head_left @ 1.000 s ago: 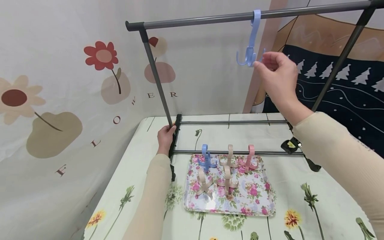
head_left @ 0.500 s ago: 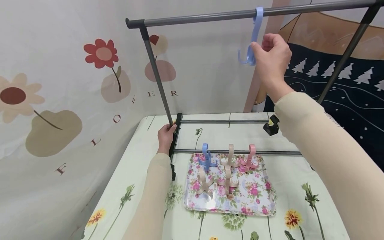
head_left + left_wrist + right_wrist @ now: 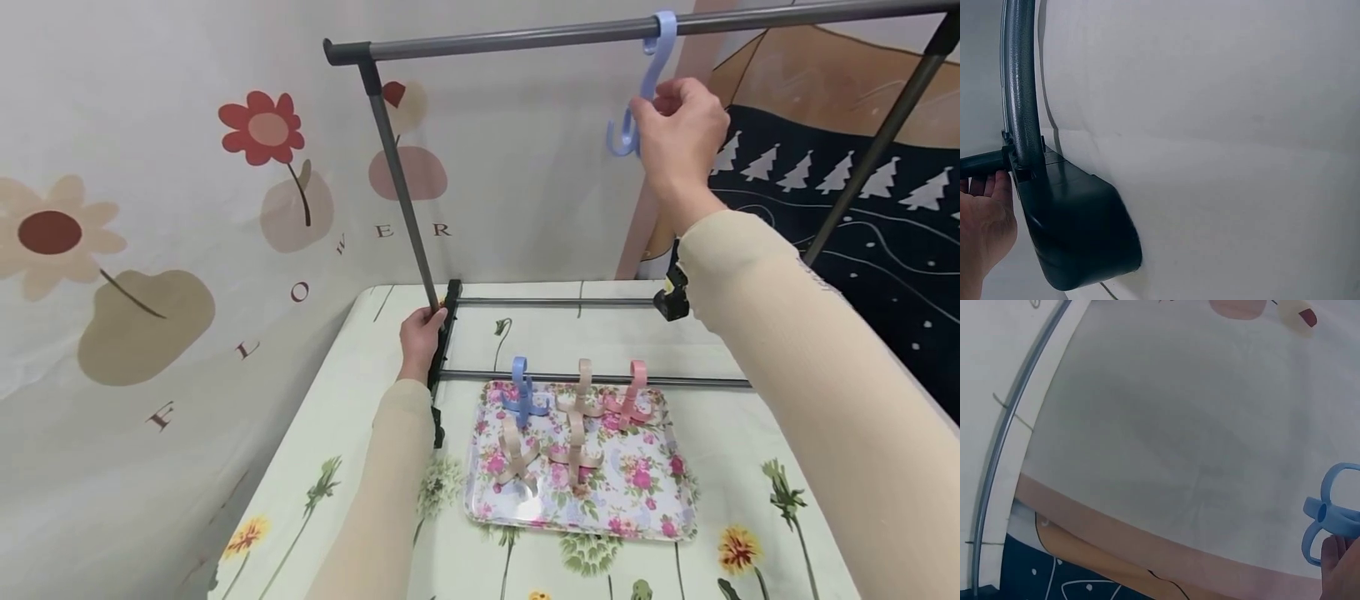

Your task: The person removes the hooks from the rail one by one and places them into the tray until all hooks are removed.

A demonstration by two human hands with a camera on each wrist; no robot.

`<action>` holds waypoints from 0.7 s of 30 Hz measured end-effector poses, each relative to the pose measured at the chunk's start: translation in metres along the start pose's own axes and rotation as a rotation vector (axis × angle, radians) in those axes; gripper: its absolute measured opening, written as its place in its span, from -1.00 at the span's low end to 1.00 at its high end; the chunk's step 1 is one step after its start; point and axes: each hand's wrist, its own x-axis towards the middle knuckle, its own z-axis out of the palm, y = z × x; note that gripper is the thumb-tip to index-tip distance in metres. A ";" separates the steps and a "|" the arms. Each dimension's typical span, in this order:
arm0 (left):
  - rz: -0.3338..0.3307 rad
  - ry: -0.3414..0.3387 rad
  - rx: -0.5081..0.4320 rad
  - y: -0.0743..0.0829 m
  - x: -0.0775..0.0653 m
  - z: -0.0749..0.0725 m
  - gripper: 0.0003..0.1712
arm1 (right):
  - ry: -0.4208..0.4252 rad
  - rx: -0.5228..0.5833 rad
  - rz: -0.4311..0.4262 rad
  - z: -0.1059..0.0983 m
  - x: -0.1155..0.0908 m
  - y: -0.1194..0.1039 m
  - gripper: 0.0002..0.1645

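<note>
A light blue multi-prong hook (image 3: 658,54) hangs by its curved top from the dark grey top bar of a garment rack (image 3: 517,40). My right hand (image 3: 682,133) pinches the hook's stem between thumb and fingers, above the upturned prongs. In the right wrist view the fingers lie right against the blue hook (image 3: 1335,519). Low on the left, my left hand (image 3: 420,337) grips the rack's frame where the post meets the black foot. The left wrist view has the hand (image 3: 985,219) with its fingers at a dark tube beside the black foot (image 3: 1085,231).
On the table (image 3: 337,433), a floral tray (image 3: 637,508) bears several similar hooks: a blue one (image 3: 521,396), a pink one (image 3: 636,396) and beige ones, such as the front beige hook (image 3: 576,454). Two thin lower bars cross behind the tray. A printed curtain (image 3: 525,167) stands behind the rack.
My right hand has risen and moved in along the blue hook, from beside its prongs up to its stem. The left hand keeps its place on the rack.
</note>
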 end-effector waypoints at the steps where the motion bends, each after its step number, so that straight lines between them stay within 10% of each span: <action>1: 0.003 0.006 0.005 0.001 -0.001 0.001 -0.64 | -0.004 -0.009 -0.003 0.000 0.000 0.000 -0.53; 21: -0.009 -0.003 0.027 -0.001 0.001 0.001 -0.61 | 0.006 -0.185 -0.059 -0.028 0.006 -0.033 -0.51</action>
